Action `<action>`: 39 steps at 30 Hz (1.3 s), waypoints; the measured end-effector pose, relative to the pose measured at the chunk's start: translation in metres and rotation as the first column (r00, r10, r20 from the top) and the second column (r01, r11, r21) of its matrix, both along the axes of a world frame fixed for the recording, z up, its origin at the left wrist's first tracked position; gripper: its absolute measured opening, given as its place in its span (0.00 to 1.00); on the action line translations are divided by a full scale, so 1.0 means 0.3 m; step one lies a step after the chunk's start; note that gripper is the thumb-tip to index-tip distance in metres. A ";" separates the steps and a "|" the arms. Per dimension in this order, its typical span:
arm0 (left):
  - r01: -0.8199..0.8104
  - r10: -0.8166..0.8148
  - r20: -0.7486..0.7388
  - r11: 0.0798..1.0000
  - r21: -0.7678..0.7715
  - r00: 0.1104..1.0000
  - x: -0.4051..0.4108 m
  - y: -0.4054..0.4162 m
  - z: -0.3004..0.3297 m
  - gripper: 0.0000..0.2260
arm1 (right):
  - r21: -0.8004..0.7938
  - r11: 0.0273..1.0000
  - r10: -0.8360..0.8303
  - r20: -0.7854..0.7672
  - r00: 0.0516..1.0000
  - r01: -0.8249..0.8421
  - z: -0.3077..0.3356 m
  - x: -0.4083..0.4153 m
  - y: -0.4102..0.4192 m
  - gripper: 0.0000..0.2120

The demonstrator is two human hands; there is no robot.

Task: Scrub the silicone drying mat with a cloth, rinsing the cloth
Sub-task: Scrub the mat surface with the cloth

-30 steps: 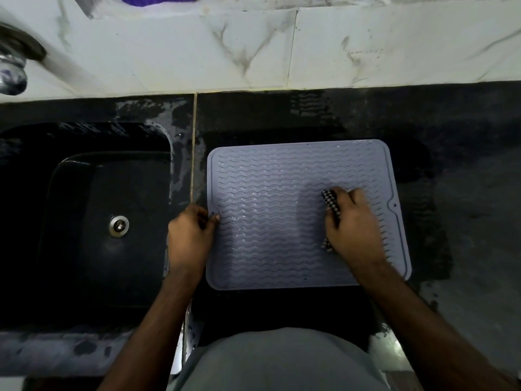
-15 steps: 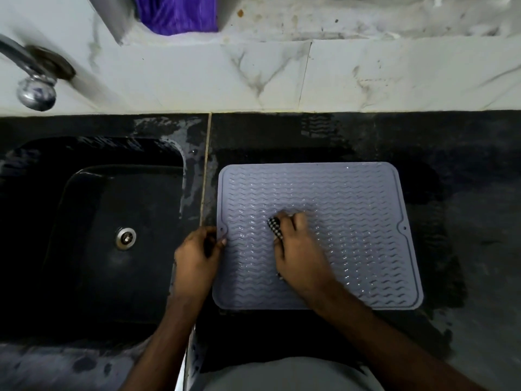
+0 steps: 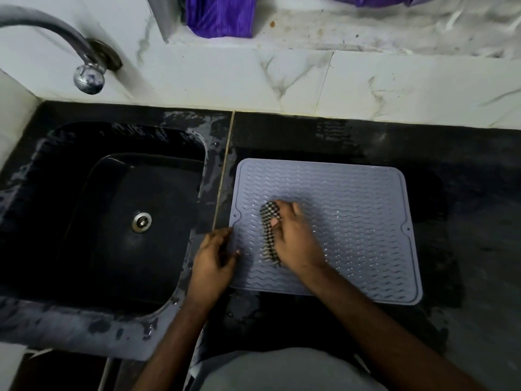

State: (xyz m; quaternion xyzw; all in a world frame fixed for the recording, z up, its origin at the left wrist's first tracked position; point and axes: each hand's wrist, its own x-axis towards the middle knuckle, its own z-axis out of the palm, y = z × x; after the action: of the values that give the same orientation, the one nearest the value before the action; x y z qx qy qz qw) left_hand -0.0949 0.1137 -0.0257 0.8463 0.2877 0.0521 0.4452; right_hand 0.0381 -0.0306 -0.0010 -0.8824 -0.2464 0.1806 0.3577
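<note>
1. Head view, where things are lying: the mat [image 3: 352, 221] is lying flat on the dark table [image 3: 465, 193] in the centre-right of the frame, its left edge just beside the sink [image 3: 84, 221]. The cloth [image 3: 269, 230], checked black and white, is sitting on the left half of the mat.

2. Head view, the hands: the right hand [image 3: 296, 241] is curling its grip round the bunched cloth and pressing it down on the mat. The left hand [image 3: 215, 258] is pinching the mat's left rim, thumb on top, pinning it in place.

3. Head view, handling: the mat is looking thin, light and floppy, and with water glinting on its wavy ridges it is probably sliding easily on the wet table. Holding it at the raised rim or a corner seems safest. The cloth is soft and limp, so it is best kept wadded in the palm.

4. Head view, surroundings: a tap [image 3: 84, 66] is hanging at the upper left over the sink, and a purple cloth [image 3: 220, 15] is lying on the ledge at the top.

5. Head view, writing: no brand, label or lettering is showing anywhere that can be read.
</note>
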 end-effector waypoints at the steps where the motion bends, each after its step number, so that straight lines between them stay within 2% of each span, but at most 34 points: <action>1: 0.002 -0.002 -0.005 1.000 -0.012 1.000 -0.007 -0.005 -0.001 0.22 | 0.001 0.999 -0.032 0.013 0.999 0.032 0.007 0.009 -0.045 0.22; 4: 0.003 -0.003 -0.007 1.000 -0.010 1.000 -0.021 -0.021 0.002 0.23 | -0.038 0.986 -0.158 0.099 0.982 0.163 0.021 0.048 -0.215 0.20; 7: 0.002 -0.002 -0.002 1.000 0.004 1.000 -0.021 -0.030 0.005 0.23 | -0.161 0.949 -0.242 0.181 0.953 0.271 0.021 0.066 -0.381 0.21; 13: 0.066 -0.057 -0.063 0.988 0.139 0.996 -0.011 -0.050 -0.004 0.23 | -0.294 0.897 -0.202 0.393 0.897 0.330 -0.010 0.051 -0.515 0.18; 17: 0.122 -0.106 -0.112 0.981 0.148 0.988 -0.004 -0.063 -0.008 0.23 | -0.332 0.895 -0.179 0.342 0.922 0.297 -0.062 0.021 -0.485 0.18; 25: 0.165 -0.157 -0.112 0.984 0.068 0.981 -0.017 -0.038 -0.001 0.25 | -0.220 0.930 -0.230 0.272 0.934 0.293 -0.077 0.015 -0.375 0.14; 32: 0.235 -0.228 -0.150 0.972 0.026 0.962 -0.029 -0.016 -0.009 0.31 | -0.210 0.959 -0.144 0.228 0.963 0.193 -0.088 -0.072 -0.209 0.17; 39: 0.235 -0.234 -0.102 0.972 0.001 0.967 -0.034 0.002 -0.023 0.36 | -0.242 0.962 -0.078 0.186 0.980 0.122 -0.091 -0.126 -0.036 0.20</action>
State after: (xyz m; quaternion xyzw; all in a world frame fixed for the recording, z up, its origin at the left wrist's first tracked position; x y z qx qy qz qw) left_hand -0.1050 0.1144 -0.0325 0.8788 0.2076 -0.0420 0.4276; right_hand 0.0002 -0.0413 -0.0282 -0.9445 -0.2067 0.1141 0.2282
